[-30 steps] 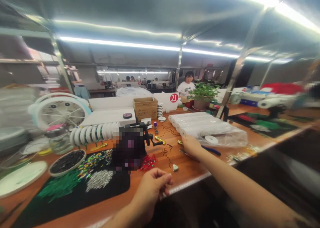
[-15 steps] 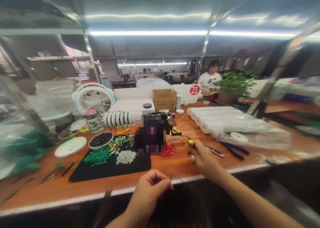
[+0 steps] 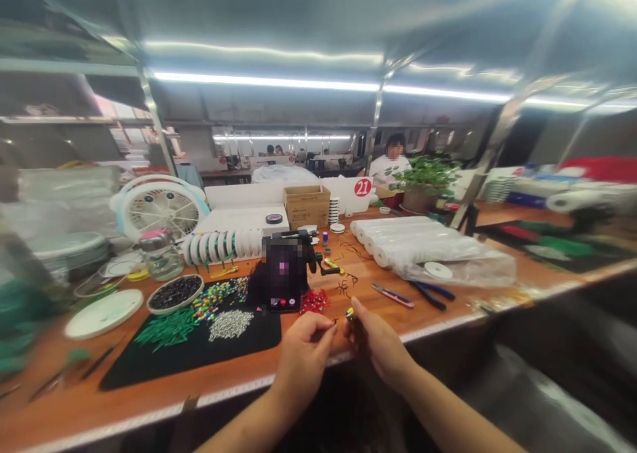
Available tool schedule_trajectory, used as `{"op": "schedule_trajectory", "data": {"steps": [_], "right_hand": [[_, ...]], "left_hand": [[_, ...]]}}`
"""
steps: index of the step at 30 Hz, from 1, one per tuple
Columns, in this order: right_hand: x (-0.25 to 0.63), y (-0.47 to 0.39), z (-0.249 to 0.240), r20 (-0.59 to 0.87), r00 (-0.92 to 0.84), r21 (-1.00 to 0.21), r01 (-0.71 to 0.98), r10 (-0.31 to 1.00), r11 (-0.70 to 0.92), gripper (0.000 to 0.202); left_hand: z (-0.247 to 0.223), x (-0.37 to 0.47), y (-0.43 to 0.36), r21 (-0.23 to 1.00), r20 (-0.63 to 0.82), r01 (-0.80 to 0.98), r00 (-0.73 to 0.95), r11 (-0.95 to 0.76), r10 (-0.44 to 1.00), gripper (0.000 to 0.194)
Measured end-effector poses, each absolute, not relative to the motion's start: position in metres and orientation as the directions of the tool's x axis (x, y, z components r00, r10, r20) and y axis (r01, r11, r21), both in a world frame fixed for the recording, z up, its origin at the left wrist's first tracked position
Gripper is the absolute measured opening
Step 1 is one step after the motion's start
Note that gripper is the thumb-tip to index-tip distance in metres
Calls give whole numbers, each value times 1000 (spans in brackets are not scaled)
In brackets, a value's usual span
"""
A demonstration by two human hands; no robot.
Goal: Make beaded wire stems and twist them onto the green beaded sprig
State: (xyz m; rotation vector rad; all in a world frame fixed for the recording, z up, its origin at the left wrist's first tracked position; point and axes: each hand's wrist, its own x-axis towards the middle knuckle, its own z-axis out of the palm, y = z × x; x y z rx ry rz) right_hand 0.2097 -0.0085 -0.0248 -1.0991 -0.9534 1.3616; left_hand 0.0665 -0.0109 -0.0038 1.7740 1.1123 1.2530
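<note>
My left hand (image 3: pixel 304 355) is closed in a pinch over the front edge of the bench, holding a thin dark strip (image 3: pixel 335 322) whose tip just shows past the fingertips. Just to its right, my right hand (image 3: pixel 382 347) wraps around what looks like a lighter (image 3: pixel 350 314). Only its yellow and metallic top shows; fingers cover the rest. Thumb and lighter top are close to the strip, and I see no clear flame. Short black strips (image 3: pixel 344 284) and a heap of small red pieces (image 3: pixel 315 300) lie on the bench beyond.
A black mat (image 3: pixel 194 353) carries green tubes (image 3: pixel 166 329), silver pieces (image 3: pixel 230 324) and coloured beads. A phone (image 3: pixel 283 274) on a stand rises behind. Right lie a craft knife (image 3: pixel 393 296), pliers (image 3: pixel 432 295) and wrapped white rolls (image 3: pixel 413 237). A fan (image 3: pixel 162 211) stands left; a person sits beyond.
My right hand has come left and down with the lighter, close to my left hand. My left hand is slightly higher in view. The whole view has shifted towards the right.
</note>
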Motion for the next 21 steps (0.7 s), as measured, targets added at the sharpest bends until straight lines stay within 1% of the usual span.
{"op": "schedule_trajectory", "data": {"steps": [2,4,7,8,10,12,13,16,18,21], "right_hand": [[207,-6,-23,-85,55,-971,-227,995,-71,53],[206,-3,-22,-74,71,-975,-216,995,-57,53],[210,1,-19,-98,110,-965,-255,989,-67,53],[214,4,-18,-85,150,-965,-258,985,-44,53],[228,11,-16,-11,255,-972,-231,967,50,51],[245,20,-16,40,319,-973,-203,947,109,52],[253,26,-17,37,325,-974,-202,945,107,53],[271,42,-24,-26,282,-979,-202,959,33,59],[274,52,-30,-46,271,-983,-184,962,5,59],[270,65,-35,-37,269,-990,-140,962,1,56]], "left_hand": [[-3,70,-6,835,436,275,198,-477,878,14],[-1,74,-2,814,465,283,205,-507,861,14],[3,79,2,843,447,246,173,-478,878,14],[3,81,2,855,439,225,166,-467,883,13],[2,85,2,869,427,195,171,-455,888,13],[-1,89,0,876,408,195,189,-441,893,12],[-2,91,0,881,390,205,195,-427,900,12],[-3,102,6,891,348,237,190,-387,918,12],[-1,110,16,891,347,247,173,-381,922,12],[5,122,38,889,360,248,143,-385,922,12]]}}
